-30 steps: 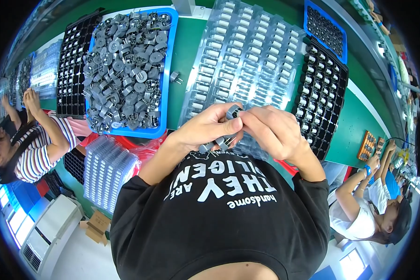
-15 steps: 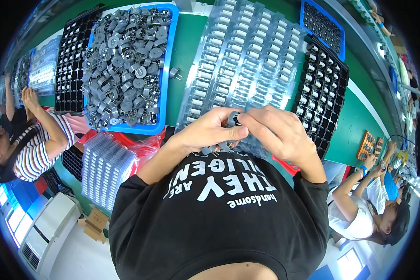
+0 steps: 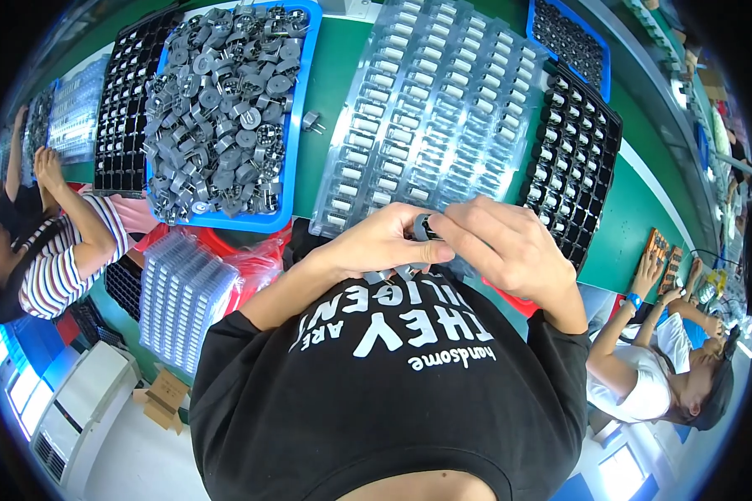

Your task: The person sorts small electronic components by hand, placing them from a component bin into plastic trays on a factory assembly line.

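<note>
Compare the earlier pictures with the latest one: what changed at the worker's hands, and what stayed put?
Little changed: the left hand and right hand stay pressed together on the small dark round part. The blue tray of grey parts and clear plastic blister tray stayed put.

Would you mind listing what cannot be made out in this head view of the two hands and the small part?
- Small dark part: mostly covered by the fingers of the left hand and right hand; its shape is unclear.
- Near edge of the clear plastic tray: hidden behind both hands.
- Grey pieces in the blue bin: too small for detail.
- Black tray: bent by the fisheye.
</note>
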{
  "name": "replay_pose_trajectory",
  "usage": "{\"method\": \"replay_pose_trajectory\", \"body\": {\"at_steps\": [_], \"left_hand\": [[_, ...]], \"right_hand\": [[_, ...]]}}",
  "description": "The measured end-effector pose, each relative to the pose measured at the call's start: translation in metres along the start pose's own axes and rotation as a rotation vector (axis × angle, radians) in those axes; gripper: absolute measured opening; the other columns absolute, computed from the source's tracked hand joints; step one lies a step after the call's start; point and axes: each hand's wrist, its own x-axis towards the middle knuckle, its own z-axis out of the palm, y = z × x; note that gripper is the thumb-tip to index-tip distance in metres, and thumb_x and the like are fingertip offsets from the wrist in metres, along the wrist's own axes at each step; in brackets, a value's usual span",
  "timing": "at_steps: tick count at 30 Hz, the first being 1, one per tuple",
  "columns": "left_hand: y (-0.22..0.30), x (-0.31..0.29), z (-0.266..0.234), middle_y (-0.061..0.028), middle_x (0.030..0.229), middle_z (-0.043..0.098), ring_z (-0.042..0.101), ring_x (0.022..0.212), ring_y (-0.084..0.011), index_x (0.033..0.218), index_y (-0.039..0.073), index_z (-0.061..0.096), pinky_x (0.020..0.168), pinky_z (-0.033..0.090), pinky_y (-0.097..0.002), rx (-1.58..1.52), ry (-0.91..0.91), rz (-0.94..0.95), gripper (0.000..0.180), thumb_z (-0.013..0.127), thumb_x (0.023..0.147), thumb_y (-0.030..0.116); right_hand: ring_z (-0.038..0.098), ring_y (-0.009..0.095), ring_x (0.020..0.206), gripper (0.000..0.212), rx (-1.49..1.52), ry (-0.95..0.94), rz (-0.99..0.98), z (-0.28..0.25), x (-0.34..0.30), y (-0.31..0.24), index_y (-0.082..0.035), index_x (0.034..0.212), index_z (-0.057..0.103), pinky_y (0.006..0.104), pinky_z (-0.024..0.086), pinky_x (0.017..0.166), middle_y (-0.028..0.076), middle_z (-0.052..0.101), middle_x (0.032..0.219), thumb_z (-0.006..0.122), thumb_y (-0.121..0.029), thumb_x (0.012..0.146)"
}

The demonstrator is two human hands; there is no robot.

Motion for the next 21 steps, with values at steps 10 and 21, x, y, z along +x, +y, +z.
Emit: {"method": "replay_pose_trajectory", "body": {"at_steps": [10, 21], "left_hand": [[-0.001, 0.001, 0.006, -0.0074, 0.089, 0.07, 0.063, 0.084, -0.0103, 0.104, -0.004, 0.068, 0.072, 0.05, -0.0288, 0.328, 0.069, -0.169, 0.028, 0.071, 0.09, 0.019], [0.006, -0.008, 0.003, -0.0069, 0.083, 0.066, 0.061, 0.076, -0.01, 0.105, -0.002, 0.063, 0.068, 0.049, -0.0266, 0.227, -0.042, -0.043, 0.031, 0.064, 0.099, 0.029]], "right_hand": [[0.066, 0.024, 0.081, 0.032, -0.028, -0.278, 0.04, -0.018, 0.016, -0.009, 0.003, 0.103, 0.064, 0.0333, 0.056, 0.062, 0.01, 0.062, 0.096, 0.066, -0.004, 0.072], [0.067, 0.033, 0.091, 0.032, 0.3, -0.136, 0.128, -0.002, 0.001, 0.006, 0.003, 0.103, 0.063, 0.0402, 0.055, 0.076, 0.016, 0.067, 0.108, 0.073, -0.001, 0.074]]}}
